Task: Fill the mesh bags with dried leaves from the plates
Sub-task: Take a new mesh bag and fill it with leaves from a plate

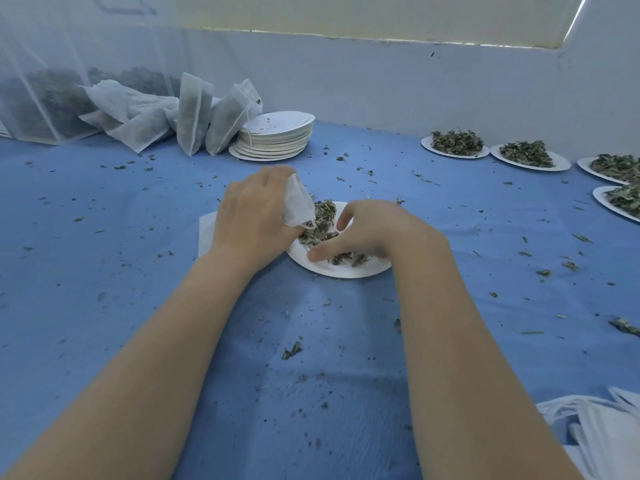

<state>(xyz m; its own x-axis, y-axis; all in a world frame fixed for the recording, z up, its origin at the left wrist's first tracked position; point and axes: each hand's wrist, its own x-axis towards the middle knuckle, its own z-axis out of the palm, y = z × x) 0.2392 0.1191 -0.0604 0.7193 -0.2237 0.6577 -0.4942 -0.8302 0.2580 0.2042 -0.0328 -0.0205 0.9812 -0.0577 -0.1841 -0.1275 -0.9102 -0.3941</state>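
A white paper plate (332,270) with a heap of dried green leaves (323,221) lies on the blue cloth at the centre. My left hand (251,216) grips a small white mesh bag (297,202) just left of the heap, its mouth pointing down at the leaves. My right hand (367,230) is over the plate with curled fingers among the leaves; whether it holds any I cannot tell.
Several plates of leaves (457,143) line the right side. A stack of empty plates (273,140) and filled mesh bags (194,116) stand at the back left, by a large net sack (41,91). Empty bags (602,424) lie at lower right. Leaf crumbs litter the cloth.
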